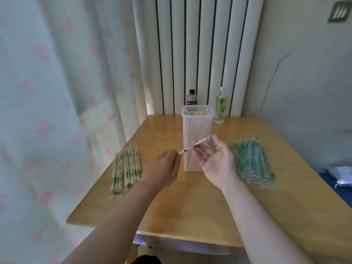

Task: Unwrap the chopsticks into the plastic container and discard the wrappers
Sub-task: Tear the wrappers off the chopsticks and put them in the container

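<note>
Pale wood of our bench (190,206) fills the corner between a heart-printed curtain (57,92) and a white ribbed radiator (190,44). We hold one thin wooden chopstick pair in its green-printed clear wrapper (201,143) in the air, just in front of the tall translucent plastic container (197,126). Its long axis rises from lower left to upper right. Our left hand (163,168) pinches the lower-left end with curled fingers. Our right hand (217,161), palm up, pinches the upper-right part at its fingertips. We judge the coming pull must run along that axis, the hands drawing apart. The container's open mouth lies above and beyond both hands, nearer the right one. A heap of unopened chopstick packets (125,168) lies at the bench's left. The crumpled green-and-clear empty wrappers (253,161) lie just beside the right hand, so that hand is better placed to drop the sleeve.
</note>
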